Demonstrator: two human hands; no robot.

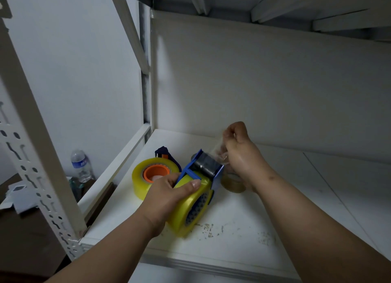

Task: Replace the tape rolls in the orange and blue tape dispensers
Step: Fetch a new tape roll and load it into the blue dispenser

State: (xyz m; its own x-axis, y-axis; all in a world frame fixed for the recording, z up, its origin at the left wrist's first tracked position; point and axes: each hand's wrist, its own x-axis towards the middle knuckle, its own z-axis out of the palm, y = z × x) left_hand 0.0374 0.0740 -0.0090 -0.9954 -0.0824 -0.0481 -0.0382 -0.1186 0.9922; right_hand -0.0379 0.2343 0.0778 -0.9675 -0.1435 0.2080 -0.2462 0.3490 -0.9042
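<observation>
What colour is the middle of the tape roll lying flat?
Orange core, seen in the head view.

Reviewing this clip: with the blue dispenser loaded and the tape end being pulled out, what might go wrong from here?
1. The right hand pinches a crumpled clear tape end; it may stick to itself or the fingers instead of feeding flat over the blue dispenser.
2. The left hand steadies only the yellow roll, so a hard pull might tip the dispenser.
3. The small clear roll lies under the right wrist and could get knocked.
</observation>
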